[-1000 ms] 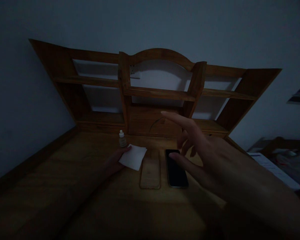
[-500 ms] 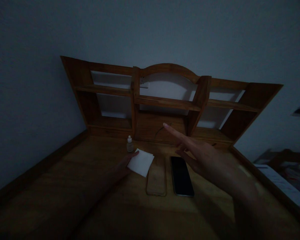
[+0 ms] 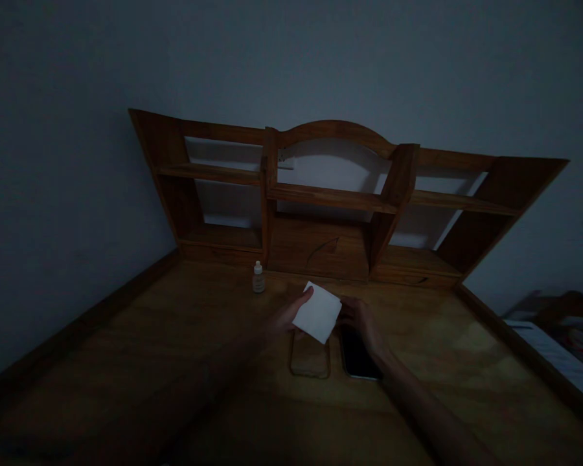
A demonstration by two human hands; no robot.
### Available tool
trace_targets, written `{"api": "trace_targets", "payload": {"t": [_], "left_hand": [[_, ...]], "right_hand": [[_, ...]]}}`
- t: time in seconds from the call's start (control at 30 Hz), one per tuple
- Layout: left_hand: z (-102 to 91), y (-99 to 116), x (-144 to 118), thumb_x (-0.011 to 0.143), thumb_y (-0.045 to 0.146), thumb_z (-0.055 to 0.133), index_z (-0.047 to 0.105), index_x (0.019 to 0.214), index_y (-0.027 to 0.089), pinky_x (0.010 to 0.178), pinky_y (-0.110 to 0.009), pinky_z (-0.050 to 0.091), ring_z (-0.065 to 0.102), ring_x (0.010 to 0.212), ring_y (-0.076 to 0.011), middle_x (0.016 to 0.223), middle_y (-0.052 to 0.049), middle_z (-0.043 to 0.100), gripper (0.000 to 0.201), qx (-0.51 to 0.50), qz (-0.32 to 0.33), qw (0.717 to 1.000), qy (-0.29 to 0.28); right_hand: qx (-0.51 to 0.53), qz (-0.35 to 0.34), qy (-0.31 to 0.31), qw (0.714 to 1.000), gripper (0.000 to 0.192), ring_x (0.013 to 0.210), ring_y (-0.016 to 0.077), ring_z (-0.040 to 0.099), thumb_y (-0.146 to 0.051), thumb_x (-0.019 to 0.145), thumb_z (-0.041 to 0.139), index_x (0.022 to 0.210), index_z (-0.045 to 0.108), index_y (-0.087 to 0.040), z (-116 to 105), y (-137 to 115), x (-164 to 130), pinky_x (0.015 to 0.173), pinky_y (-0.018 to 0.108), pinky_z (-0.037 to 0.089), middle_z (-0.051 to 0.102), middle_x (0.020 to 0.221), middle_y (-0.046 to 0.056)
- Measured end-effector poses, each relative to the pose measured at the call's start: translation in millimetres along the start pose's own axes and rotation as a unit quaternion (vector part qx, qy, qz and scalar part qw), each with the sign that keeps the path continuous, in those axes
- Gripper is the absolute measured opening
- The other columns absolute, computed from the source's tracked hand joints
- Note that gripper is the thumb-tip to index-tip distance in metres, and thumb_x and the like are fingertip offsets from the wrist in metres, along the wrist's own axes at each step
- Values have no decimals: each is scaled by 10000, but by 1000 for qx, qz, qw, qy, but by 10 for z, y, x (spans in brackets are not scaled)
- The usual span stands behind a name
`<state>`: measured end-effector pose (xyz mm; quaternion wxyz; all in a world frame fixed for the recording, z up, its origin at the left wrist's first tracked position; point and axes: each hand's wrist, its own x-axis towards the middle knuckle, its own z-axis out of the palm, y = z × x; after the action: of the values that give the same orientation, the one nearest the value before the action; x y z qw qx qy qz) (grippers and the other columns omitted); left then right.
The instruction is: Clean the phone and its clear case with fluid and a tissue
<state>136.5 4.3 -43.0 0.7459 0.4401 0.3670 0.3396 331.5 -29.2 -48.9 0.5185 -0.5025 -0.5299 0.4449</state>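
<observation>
A: Cloth (image 3: 317, 313) first. Where do I find it?

B: I see it lifted just above the desk (image 3: 175, 362), white and folded, over the far end of the case (image 3: 309, 355) and beside the phone (image 3: 357, 355).

A: Which hand has it?

B: My left hand (image 3: 287, 316) pinches its left edge, thumb on top and fingers under. My right hand (image 3: 364, 320) meets its right corner. In this dim light I can't tell whether those fingers are closed on the cloth or only touching it.

A: And what lies under them?

B: The case is clear and flat on the wood. The phone is dark, screen up, just right of the case and parallel to it. My right hand hangs over the phone's far end.

A: Anything else close by?

B: A small bottle (image 3: 258, 277) stands upright, left of the cloth and apart from it, at the foot of the shelf (image 3: 320, 194). The shelf unit rises along the back of the desk against a pale wall (image 3: 78, 129).
</observation>
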Motion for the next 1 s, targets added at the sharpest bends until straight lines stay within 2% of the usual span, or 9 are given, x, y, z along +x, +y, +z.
{"api": "trace_targets", "payload": {"t": [0.07, 0.17, 0.33, 0.4, 0.5, 0.57, 0.63, 0.83, 1.0], "left_hand": [[18, -66, 21, 899, 541, 532, 645, 1161, 144, 432, -237, 293, 495, 475, -117, 617, -15, 604, 488, 35, 40, 999, 0], [10, -137, 18, 867, 602, 540, 676, 1077, 149, 494, -252, 366, 553, 576, -146, 711, -43, 648, 517, 76, 59, 995, 26], [-114, -140, 16, 906, 538, 503, 701, 967, 169, 770, -276, 461, 628, 904, -211, 947, -83, 698, 424, 158, 165, 970, 82], [-209, -144, 37, 863, 457, 604, 699, 1023, 196, 801, -252, 444, 613, 936, -200, 991, -66, 691, 321, 233, 212, 939, 135], [-335, -183, 58, 848, 381, 614, 676, 1104, 202, 664, -256, 408, 583, 734, -174, 804, -31, 652, 319, 414, 220, 860, 202], [-367, -211, 45, 858, 349, 581, 656, 1142, 198, 595, -252, 354, 547, 649, -158, 719, -3, 608, 331, 491, 207, 825, 190], [-355, -222, 7, 853, 330, 573, 624, 1211, 204, 568, -246, 319, 539, 629, -149, 709, 12, 598, 383, 529, 204, 807, 163], [-301, -196, -70, 797, 152, 530, 542, 1350, 200, 587, -242, 348, 560, 637, -138, 730, 13, 618, 555, 546, 201, 799, 154], [-328, -242, 19, 812, 210, 558, 501, 1388, 191, 634, -252, 430, 589, 673, -140, 775, 3, 628, 580, 475, 229, 828, 191]], "right_hand": [[13, 22, -28, 999, 633, 848, 266, 709, -698, 843, 476, 1037, 746, -159, 44, 6, -6, 672, 332, 550, 758, 953, 114], [13, 34, -67, 997, 483, 817, 243, 696, -571, 753, 722, 987, 763, -150, 75, -11, -53, 726, 314, 530, 764, 917, 94], [34, 58, 26, 997, 440, 717, 238, 698, -527, 693, 792, 887, 761, -133, -42, 13, -38, 642, 305, 527, 766, 835, 101], [38, 58, 81, 994, 460, 712, 244, 705, -539, 717, 763, 932, 747, -132, -151, 55, 24, 614, 306, 529, 766, 852, 109], [31, 48, 156, 986, 479, 710, 247, 703, -534, 711, 758, 951, 730, -121, -312, 128, 120, 578, 297, 517, 763, 846, 111], [25, 34, 184, 982, 453, 717, 241, 699, -519, 716, 743, 941, 728, -126, -376, 175, 163, 590, 294, 520, 762, 841, 99], [18, 20, 197, 980, 412, 729, 239, 698, -493, 718, 724, 927, 728, -139, -396, 219, 182, 616, 299, 530, 762, 846, 86], [-15, -6, 177, 984, 376, 817, 263, 703, -431, 742, 671, 1006, 733, -171, -328, 323, 158, 682, 329, 544, 767, 915, 64], [-42, -32, 165, 985, 424, 853, 268, 695, -490, 793, 644, 1059, 712, -167, -278, 290, 117, 738, 350, 541, 759, 944, 64]]}}
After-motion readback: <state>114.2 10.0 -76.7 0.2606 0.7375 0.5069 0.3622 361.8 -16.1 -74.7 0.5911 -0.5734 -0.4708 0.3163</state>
